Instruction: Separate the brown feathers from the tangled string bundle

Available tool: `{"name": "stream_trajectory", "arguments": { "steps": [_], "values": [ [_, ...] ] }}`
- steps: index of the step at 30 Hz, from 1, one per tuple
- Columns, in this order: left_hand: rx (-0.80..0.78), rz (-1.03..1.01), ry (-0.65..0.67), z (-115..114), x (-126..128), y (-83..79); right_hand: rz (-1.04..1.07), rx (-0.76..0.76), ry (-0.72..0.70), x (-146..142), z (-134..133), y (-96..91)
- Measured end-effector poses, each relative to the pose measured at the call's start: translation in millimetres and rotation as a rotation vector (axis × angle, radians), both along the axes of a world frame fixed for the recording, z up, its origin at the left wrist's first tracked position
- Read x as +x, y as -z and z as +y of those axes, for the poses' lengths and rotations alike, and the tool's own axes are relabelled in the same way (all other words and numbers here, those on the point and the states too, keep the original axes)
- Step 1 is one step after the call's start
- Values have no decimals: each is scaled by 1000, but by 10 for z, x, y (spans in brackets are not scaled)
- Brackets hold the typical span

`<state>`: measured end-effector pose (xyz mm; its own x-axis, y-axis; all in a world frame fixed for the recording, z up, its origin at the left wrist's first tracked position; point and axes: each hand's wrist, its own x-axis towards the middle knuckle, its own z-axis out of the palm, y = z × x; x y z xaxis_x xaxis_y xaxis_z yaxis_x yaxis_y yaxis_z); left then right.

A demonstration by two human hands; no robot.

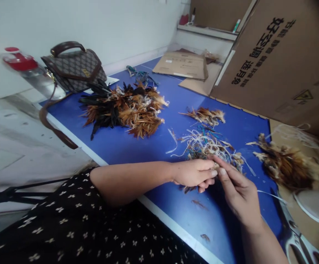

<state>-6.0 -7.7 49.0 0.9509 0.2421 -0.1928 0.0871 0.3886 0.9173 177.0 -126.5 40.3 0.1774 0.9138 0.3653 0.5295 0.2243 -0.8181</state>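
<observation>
My left hand [194,173] is closed round a small bunch of feathers [189,189], whose dark tips poke out below the palm. At the bunch's pale end, my right hand [240,192] pinches with thumb and forefinger, touching the left fingertips. What exactly sits in that pinch is hidden. Just behind both hands lies a tangled heap of white strings [206,141] mixed with feather scraps. A big pile of brown and black feathers [132,110] spreads over the blue table [159,146] to the left. Beyond the heap is a smaller feather bunch [207,115].
Scissors [295,231] and another feather pile [288,165] lie at the right edge. A handbag [75,69] and a red-capped bottle [33,71] stand at back left. Flat cardboard [181,64] lies at the back; a large carton [280,55] borders the right side.
</observation>
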Motion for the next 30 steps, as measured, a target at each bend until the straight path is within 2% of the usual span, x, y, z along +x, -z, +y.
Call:
{"name": "stream_trajectory", "arguments": {
  "steps": [6, 13, 18, 22, 30],
  "values": [
    [24, -37, 1, 11, -18, -11, -24, 65, 25, 3, -9, -52],
    [40, 10, -14, -7, -2, -7, 20, 13, 94, -82, 14, 14],
    [-54, -21, -22, 3, 7, -49, 86, -58, 52, 49, -78, 2],
    [-78, -41, -27, 24, -1, -32, 55, -43, 27, 112, -102, -13],
    [-17, -59, 10, 9, -61, -45, 26, -25, -62, 6, -20, -73]
  ]
}}
